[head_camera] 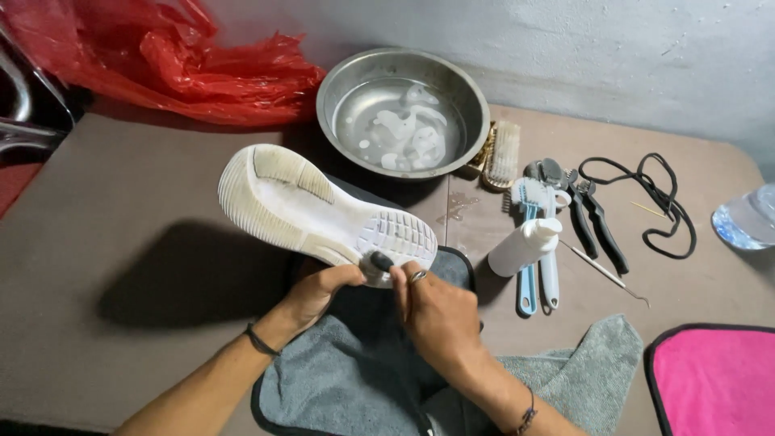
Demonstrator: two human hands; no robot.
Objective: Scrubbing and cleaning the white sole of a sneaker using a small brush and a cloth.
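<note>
Holding a white shoe (323,210) sole-up over a grey towel (355,371), toe end tilted away toward the upper left. Left hand (315,292) gripping the heel end from below, fingers curled shut around it. Right hand (432,311) pinching the same heel end beside a small dark patch, fingers closed, a ring showing on one. Sitting behind the shoe, a steel bowl (343,69) of soapy water. Lying to the right on the brown table (121,202): a bristle brush (500,153), a white bottle (523,246) across blue-handled brushes (529,282), black pliers (596,218), a thin pick (605,274) and a black lace (658,198). Bunching at top left, a red plastic bag (161,56). Showing at the lower right corner, a pink mat (714,379).
</note>
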